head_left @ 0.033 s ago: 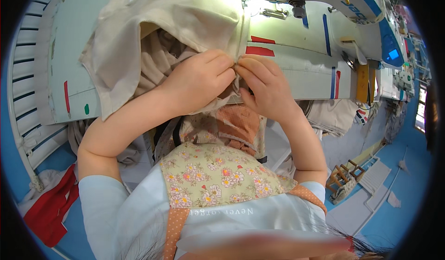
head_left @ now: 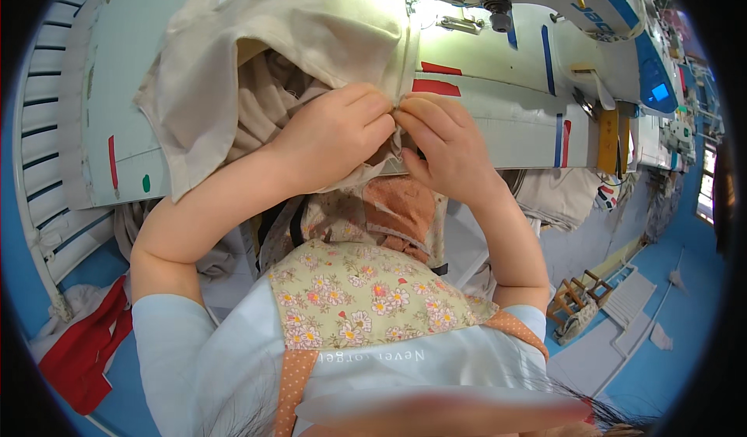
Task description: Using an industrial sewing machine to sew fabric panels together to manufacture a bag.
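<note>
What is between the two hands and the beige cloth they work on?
Nothing visible: the left hand and the right hand both pinch the beige cloth directly at its seam edge.

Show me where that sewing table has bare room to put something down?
Bare patches: the pale green tabletop left of the cream fabric, and the white stretch between the right hand and the blue-and-white sewing machine. Crowded around the left hand, where both hands pinch the fabric.
</note>
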